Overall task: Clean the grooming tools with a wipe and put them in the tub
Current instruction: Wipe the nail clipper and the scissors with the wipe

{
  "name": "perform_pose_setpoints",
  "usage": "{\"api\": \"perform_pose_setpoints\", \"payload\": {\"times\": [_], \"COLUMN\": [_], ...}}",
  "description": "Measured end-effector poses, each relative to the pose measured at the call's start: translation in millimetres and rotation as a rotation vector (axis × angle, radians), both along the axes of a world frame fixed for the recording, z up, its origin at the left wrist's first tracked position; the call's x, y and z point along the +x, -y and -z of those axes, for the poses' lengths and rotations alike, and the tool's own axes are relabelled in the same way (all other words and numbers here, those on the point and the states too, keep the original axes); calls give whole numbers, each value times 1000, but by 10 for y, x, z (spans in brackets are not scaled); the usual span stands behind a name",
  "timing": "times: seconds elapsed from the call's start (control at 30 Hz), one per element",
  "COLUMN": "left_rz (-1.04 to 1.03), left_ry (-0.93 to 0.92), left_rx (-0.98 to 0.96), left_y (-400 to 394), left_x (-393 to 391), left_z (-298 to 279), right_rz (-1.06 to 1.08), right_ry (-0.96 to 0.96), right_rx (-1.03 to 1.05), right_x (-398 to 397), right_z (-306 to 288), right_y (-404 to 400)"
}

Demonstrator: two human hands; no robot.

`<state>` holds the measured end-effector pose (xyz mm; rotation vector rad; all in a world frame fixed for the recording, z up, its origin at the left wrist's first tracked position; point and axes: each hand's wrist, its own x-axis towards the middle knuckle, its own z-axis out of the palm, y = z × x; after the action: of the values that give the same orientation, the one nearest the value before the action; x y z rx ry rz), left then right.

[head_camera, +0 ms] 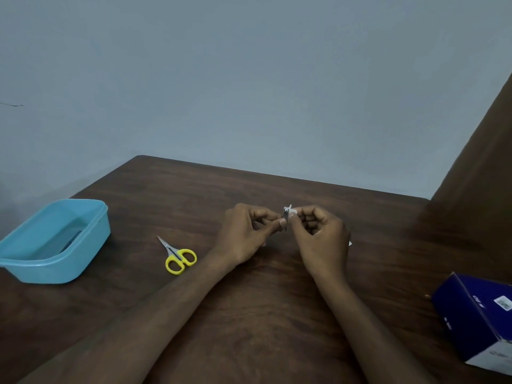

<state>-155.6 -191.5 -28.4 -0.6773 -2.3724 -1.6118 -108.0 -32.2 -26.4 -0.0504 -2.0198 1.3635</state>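
Hands (285, 231) mostly hide small metal tool (287, 213).

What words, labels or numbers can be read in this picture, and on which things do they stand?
None can be read.
Dark blue box: small white print on its side, too blurred to read.
The same box: a small white sticker on top, too small to read.
Blue tub, yellow scissors: no text visible.

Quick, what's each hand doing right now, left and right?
Left hand: fingers curled, pinching the small metal grooming tool.
Right hand: fingers curled, pinching the same tool from the other side, with what looks like a white wipe.
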Motion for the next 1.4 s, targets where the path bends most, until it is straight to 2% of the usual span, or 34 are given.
{"api": "perform_pose_setpoints", "payload": {"times": [0.2,0.37,0.57,0.77,0.97,1.13,1.4], "left_rz": [-61,-15,-62,-46,-126,-295,-315], "left_ry": [14,-17,-24,-81,-64,-165,-147], "left_rx": [67,-25,34,-152,-108,-210,-256], "left_y": [-12,-19,-19,-28,-21,-23,-48], "left_x": [-3,-25,7,-34,-119,-53,1], "left_z": [-15,31,-20,38,98,82,44], "right_rz": [-15,22,-5,14,-26,18,-68], "right_ry": [93,-8,117,62,183,88,52], "right_rx": [50,0,20,-77,-30,-146,-141], "right_x": [-48,7,-41,-45,-140,-169,-105], "right_z": [61,-12,39,-17,103,73,31], "right_y": [-19,20,11,11,-23,-24,37]}}
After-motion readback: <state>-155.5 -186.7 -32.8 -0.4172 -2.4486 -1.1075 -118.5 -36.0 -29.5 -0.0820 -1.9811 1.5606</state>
